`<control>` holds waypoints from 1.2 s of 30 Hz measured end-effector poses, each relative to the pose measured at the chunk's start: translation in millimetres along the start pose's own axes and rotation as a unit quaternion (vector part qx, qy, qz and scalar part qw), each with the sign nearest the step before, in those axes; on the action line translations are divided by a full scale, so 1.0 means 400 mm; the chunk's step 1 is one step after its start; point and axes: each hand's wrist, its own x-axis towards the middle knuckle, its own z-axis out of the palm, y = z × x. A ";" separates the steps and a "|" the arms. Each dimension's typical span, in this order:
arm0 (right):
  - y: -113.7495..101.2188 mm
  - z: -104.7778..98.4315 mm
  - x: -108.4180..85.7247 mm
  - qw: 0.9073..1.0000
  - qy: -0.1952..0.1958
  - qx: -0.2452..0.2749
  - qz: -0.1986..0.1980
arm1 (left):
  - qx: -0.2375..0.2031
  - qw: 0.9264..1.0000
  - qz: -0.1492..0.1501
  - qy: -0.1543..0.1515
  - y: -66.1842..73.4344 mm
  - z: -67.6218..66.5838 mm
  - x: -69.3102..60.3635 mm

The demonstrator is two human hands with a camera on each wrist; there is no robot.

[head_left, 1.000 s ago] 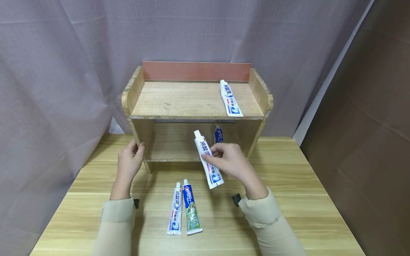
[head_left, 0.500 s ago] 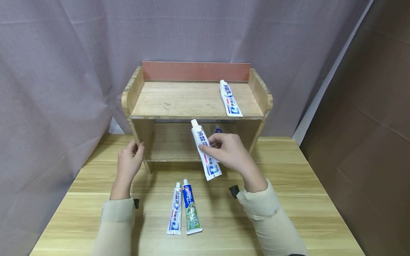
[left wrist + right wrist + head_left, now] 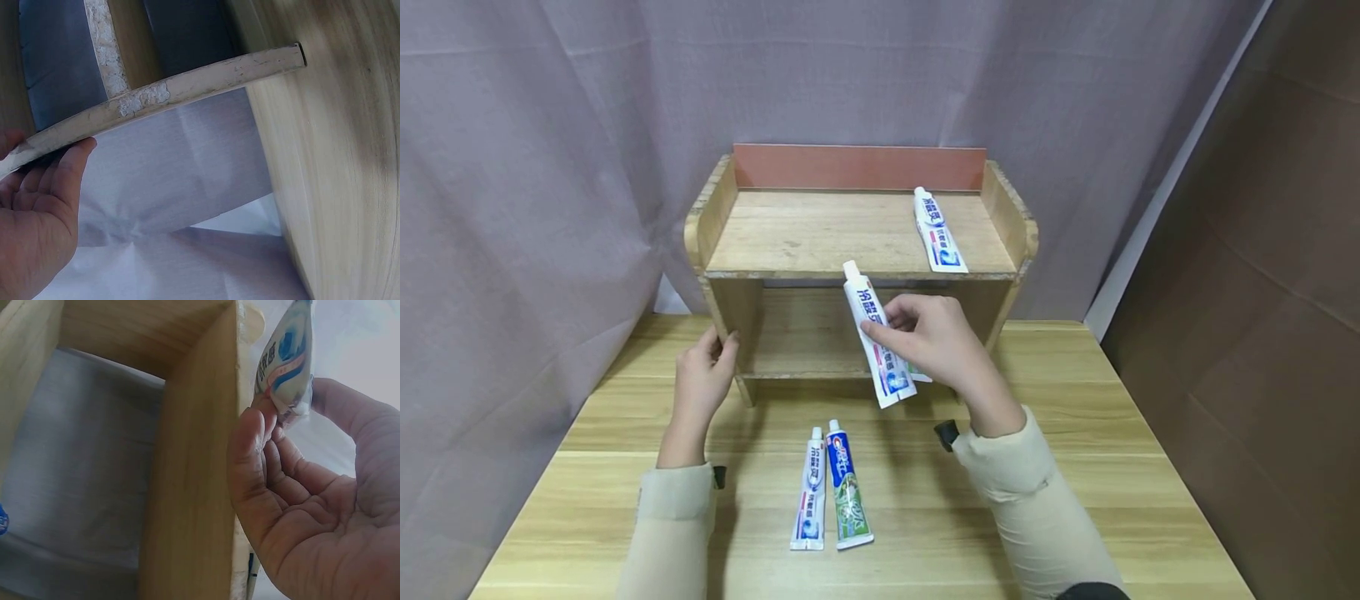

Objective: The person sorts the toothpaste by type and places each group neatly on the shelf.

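In the head view my right hand [image 3: 936,342] pinches a white toothpaste tube [image 3: 876,337], cap up and tilted left, in front of the wooden shelf [image 3: 861,273]. The right wrist view shows that tube [image 3: 289,362] between thumb and fingers, beside the shelf's edge. My left hand [image 3: 703,375] grips the shelf's left side panel; in the left wrist view the fingers of the hand [image 3: 44,219] wrap round the panel's edge [image 3: 206,81]. One white tube [image 3: 940,233] lies on the upper board, at the right. Behind my right hand, a tube's end [image 3: 919,375] shows on the lower board.
On the table [image 3: 1075,500], in front of the shelf, lie a white tube [image 3: 810,496] and a blue-green tube [image 3: 848,487] side by side. A grey curtain [image 3: 850,75] hangs behind the shelf, and a brown surface [image 3: 1262,292] stands at the right.
My right hand has raised the white tube and moved slightly left, up to the level of the upper board's front edge. It now covers most of the lower-board tube. My left hand has not moved.
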 end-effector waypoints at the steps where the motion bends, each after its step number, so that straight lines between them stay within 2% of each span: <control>1: -0.004 -0.003 0.003 1.000 0.003 -0.003 -0.002 | 0.001 1.000 0.000 0.000 0.001 -0.001 0.000; 7: -0.027 -0.020 0.021 1.000 0.014 -0.018 -0.006 | 0.000 1.000 0.001 -0.001 0.003 -0.002 -0.002; 16: -0.051 -0.042 0.044 1.000 0.019 0.005 -0.002 | 0.002 1.000 -0.005 -0.001 0.001 -0.004 -0.004; 22: -0.063 -0.056 0.063 0.999 0.036 -0.014 -0.020 | 0.002 1.000 -0.006 -0.004 0.001 -0.001 -0.003; 28: -0.078 -0.067 0.088 0.998 0.037 -0.032 -0.033 | 0.001 1.000 -0.017 -0.008 0.005 0.000 -0.008; 36: -0.095 -0.094 0.148 0.998 0.025 -0.049 0.003 | 0.002 1.000 -0.023 -0.014 0.004 -0.005 -0.006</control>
